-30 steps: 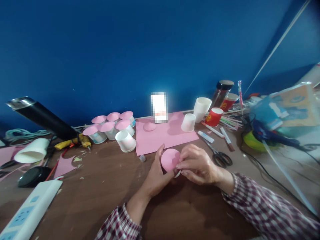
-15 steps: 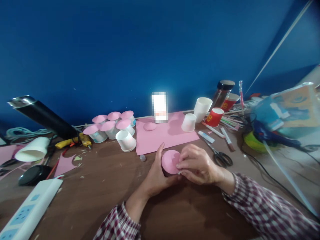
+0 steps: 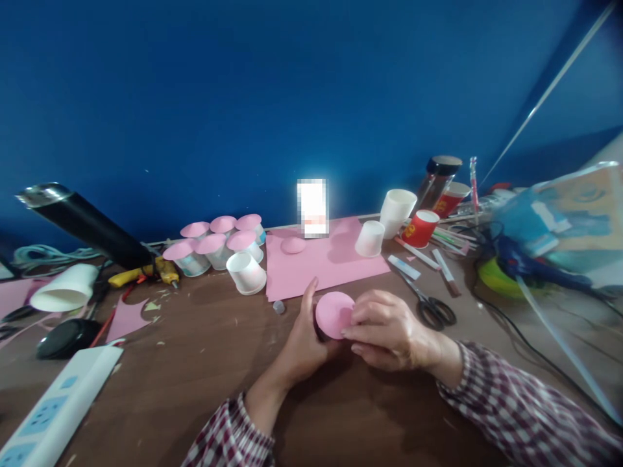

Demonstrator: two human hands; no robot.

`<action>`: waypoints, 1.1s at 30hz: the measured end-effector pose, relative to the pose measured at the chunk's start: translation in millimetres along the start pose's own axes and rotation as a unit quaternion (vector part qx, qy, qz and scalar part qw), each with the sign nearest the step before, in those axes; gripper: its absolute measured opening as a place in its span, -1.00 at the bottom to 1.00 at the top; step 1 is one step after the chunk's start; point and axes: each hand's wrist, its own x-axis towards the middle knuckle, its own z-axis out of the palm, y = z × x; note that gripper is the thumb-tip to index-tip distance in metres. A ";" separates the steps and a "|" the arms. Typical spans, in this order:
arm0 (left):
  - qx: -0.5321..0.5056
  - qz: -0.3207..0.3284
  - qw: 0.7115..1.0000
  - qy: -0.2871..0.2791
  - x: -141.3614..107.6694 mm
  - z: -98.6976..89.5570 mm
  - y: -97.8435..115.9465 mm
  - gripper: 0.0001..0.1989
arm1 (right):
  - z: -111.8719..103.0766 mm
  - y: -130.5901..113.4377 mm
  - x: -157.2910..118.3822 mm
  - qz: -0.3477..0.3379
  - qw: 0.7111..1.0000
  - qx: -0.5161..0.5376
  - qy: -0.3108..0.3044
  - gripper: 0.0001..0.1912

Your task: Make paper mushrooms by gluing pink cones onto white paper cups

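My left hand (image 3: 306,337) curls around a pink paper disc (image 3: 333,314), thumb up along its left edge and fingers beneath. Whatever lies under the disc is hidden by the hand. At the disc's right edge, my right hand (image 3: 389,329) has its thumb and fingertips closed together on the paper. Beyond the hands, a pink paper sheet (image 3: 321,272) carries another pink disc (image 3: 293,245) and an upturned white paper cup (image 3: 370,239). To the left stand several paper cups topped with pink discs (image 3: 211,244), with a plain white cup (image 3: 246,273) in front.
Right of the sheet lie black-handled scissors (image 3: 435,311), a white glue tube (image 3: 403,266), a red cup (image 3: 421,229) and stacked white cups (image 3: 396,214). On the left are a power strip (image 3: 63,402), a yellow glue gun (image 3: 146,274) and a black thermos (image 3: 87,224).
My right fingers have shifted slightly at the disc's right edge, and a small white bit seen by the fingertips no longer shows. My left hand keeps its hold.
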 end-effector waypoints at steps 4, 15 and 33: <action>-0.004 0.000 1.000 0.006 -0.1 0.6 0.2 0.07 | 1.4 1.2 -1.0 0.001 1.000 0.006 0.014 -0.76; 0.007 -0.014 1.000 0.012 -1.0 1.6 2.7 0.05 | -0.9 -0.6 1.6 0.005 1.000 0.006 0.006 -0.79; 0.019 -0.033 0.999 0.018 -1.1 1.7 8.3 0.01 | 3.6 0.0 0.6 -0.004 1.000 -0.009 0.005 -0.79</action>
